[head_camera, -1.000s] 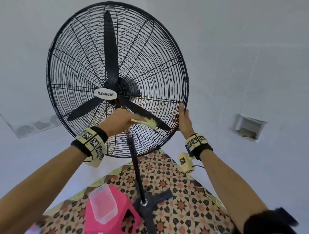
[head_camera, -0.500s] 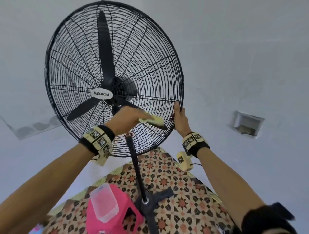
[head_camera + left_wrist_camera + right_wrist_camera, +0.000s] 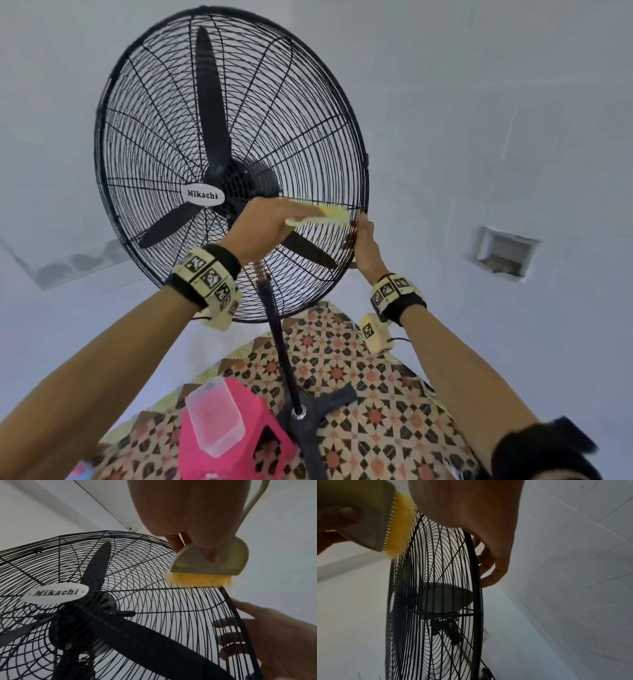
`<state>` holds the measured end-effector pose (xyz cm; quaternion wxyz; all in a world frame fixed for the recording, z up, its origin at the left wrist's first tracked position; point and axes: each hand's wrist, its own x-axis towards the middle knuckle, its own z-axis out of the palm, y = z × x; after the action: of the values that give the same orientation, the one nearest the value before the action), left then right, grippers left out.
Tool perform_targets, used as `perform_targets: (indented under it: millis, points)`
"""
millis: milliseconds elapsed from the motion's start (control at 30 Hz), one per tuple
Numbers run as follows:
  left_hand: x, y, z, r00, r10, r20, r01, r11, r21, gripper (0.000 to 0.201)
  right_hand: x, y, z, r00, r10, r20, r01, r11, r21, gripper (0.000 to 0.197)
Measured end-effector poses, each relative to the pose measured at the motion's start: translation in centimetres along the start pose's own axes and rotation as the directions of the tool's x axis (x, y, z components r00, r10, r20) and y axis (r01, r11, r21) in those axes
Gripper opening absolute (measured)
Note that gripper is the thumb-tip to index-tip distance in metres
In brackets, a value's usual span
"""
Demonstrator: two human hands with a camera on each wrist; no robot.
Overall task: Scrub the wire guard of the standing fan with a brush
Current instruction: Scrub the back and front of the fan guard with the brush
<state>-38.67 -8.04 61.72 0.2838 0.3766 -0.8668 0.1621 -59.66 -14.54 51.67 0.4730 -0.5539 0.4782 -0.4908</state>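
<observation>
The black standing fan's round wire guard fills the upper middle of the head view, with a white Mikachi badge at its hub. My left hand grips a pale brush whose yellow bristles press on the front wires near the right rim. My right hand holds the guard's right rim, its fingers curled round the black ring from behind. In the left wrist view the brush sits just above a radial spoke, and my right hand shows through the wires.
The fan's black pole runs down to a cross base on a patterned floor mat. A pink stool with a clear plastic container on it stands left of the base. White walls surround, with a recessed niche at right.
My left hand has swept the brush up and to the right across the guard, from below the hub toward the right rim. My right hand has stayed on the rim.
</observation>
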Motion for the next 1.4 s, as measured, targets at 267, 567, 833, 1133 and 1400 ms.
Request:
perform_targets:
  millis: [267,567,833,1133,1400]
  points:
    - [-5.7,1.4,3.0,0.928,-0.064,0.367,0.017,0.991,0.131,0.047,-1.0,-0.3,-1.0,0.999,0.0,0.037,-0.003,0.997,0.076,0.066]
    - [1.7,4.5,-0.2,0.993,0.119,0.0,-0.117,0.972,0.202,0.05,-1.1,0.5,-1.0,0.992,-0.027,0.124,-0.005,0.966,0.257,0.069]
    - [-5.9,6.5,4.0,0.938,0.081,0.336,-0.185,0.939,0.29,0.052,-0.6,1.8,-2.3,0.977,-0.038,0.212,-0.023,0.96,0.277,0.074]
    - [2.0,12.0,1.9,0.955,-0.113,0.274,-0.066,0.821,0.567,0.016,0.4,1.3,-2.8,0.924,0.044,0.379,-0.21,0.888,0.41,0.067]
    - [-0.9,13.7,4.8,0.922,-0.294,0.251,0.091,0.795,0.599,0.023,0.4,1.1,-2.8,0.938,0.092,0.333,-0.231,0.883,0.408,0.051]
